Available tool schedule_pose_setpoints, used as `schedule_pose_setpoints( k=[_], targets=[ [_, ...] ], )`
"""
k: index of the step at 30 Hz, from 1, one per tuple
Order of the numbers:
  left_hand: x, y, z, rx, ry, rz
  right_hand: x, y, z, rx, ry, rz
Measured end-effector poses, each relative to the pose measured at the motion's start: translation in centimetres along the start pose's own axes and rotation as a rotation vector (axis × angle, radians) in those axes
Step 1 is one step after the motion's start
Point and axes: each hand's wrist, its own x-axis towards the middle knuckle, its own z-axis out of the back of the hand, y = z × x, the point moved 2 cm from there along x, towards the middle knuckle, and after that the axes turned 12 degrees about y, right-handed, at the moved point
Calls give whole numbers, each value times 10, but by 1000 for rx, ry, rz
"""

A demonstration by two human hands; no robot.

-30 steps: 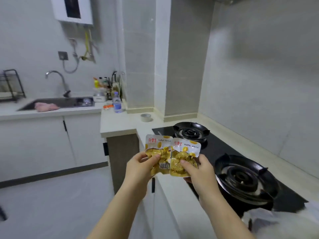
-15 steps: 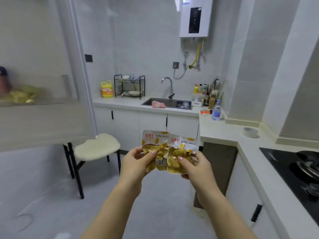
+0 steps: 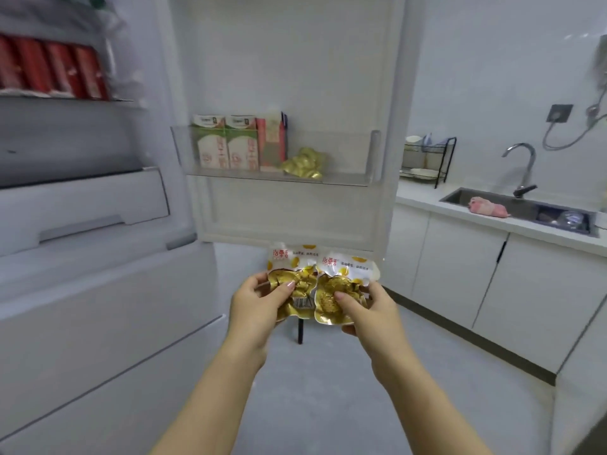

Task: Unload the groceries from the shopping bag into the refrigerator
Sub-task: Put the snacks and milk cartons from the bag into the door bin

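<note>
I hold two yellow-and-white snack packets side by side in front of the open refrigerator door (image 3: 295,77). My left hand (image 3: 259,303) grips the left packet (image 3: 290,277). My right hand (image 3: 368,310) grips the right packet (image 3: 341,284). Both packets are below the clear door shelf (image 3: 345,152), which holds two green-and-white cartons (image 3: 226,142), a pink carton (image 3: 272,139) and a similar yellow packet (image 3: 303,164). The shopping bag is out of view.
The refrigerator body is at left, with red cans (image 3: 52,70) on an inner shelf and a white drawer (image 3: 82,205) below. At right are white cabinets (image 3: 460,274), a sink (image 3: 525,208) with a pink item (image 3: 487,208), a tap and a dish rack (image 3: 427,159).
The view has swung left from the stove, past the sink, to the open refrigerator door. Both hands have kept the same hold on the two packets.
</note>
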Motion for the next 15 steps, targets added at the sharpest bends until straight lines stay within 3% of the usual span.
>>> schedule_pose_setpoints(
  k=[15],
  targets=[
    [87,-57,167,-13,-452,-183,158,-3,-183,69,488,38]
  ],
)
